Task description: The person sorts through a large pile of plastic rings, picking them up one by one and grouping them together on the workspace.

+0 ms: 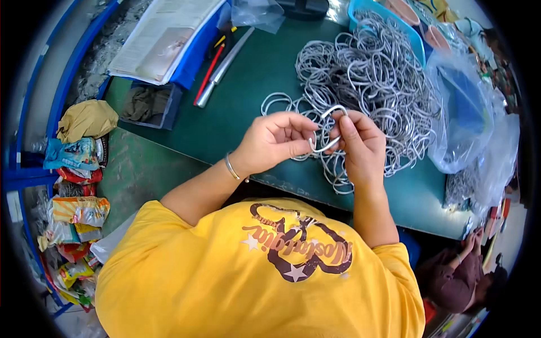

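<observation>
My left hand [270, 141] and my right hand [360, 146] grip a silvery, open curved metal band [325, 149] between them at the middle of the view. My left fingertips are on its left part; my right thumb and fingers pinch its right side near the top bend. Beyond and to the right of my hands lies a big tangled heap of grey metal rings [366, 67], partly spilling out of a light blue tub [417, 45], with looser rings [270, 104] above my left hand.
The green table [197, 135] bears a tapered metal rod [225, 67], red stick [209, 73], papers [152, 39], grey bin [151, 121] and plastic bags [462, 129]. Packets [79, 211] are piled at left. Another person [456, 276] works at lower right.
</observation>
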{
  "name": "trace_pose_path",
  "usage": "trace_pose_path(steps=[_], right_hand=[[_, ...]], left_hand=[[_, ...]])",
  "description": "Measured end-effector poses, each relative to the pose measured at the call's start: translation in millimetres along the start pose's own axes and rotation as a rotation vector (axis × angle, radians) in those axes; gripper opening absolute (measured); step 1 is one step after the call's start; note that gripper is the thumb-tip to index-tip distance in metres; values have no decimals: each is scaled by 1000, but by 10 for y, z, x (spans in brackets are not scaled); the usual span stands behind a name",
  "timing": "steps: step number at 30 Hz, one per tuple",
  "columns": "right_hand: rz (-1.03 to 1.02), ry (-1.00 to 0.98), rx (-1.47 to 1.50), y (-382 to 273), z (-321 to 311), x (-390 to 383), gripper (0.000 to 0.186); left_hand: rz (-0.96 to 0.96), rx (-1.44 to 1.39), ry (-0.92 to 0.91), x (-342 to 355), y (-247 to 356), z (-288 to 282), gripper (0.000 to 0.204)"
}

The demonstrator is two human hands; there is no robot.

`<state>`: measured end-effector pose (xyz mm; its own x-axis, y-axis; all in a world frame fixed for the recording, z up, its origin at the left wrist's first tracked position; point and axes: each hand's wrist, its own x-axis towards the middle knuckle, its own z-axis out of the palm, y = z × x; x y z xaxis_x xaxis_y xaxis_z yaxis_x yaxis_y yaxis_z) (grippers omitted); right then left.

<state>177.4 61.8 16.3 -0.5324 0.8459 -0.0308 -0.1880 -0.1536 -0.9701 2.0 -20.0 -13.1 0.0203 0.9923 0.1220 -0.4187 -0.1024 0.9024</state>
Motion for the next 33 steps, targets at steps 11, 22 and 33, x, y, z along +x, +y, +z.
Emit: trace_pose_path(steps=[11,22,33], right_hand=[[-111,128,-111,103,109,6,19],[209,-102,-200,135,77,58,28],[29,-217,-154,140,6,-71,13]], left_hand=[[168,329,9,12,61,-14,10],[666,1114,-223,59,66,-80,10],[38,365,192,-13,113,-105,17]])
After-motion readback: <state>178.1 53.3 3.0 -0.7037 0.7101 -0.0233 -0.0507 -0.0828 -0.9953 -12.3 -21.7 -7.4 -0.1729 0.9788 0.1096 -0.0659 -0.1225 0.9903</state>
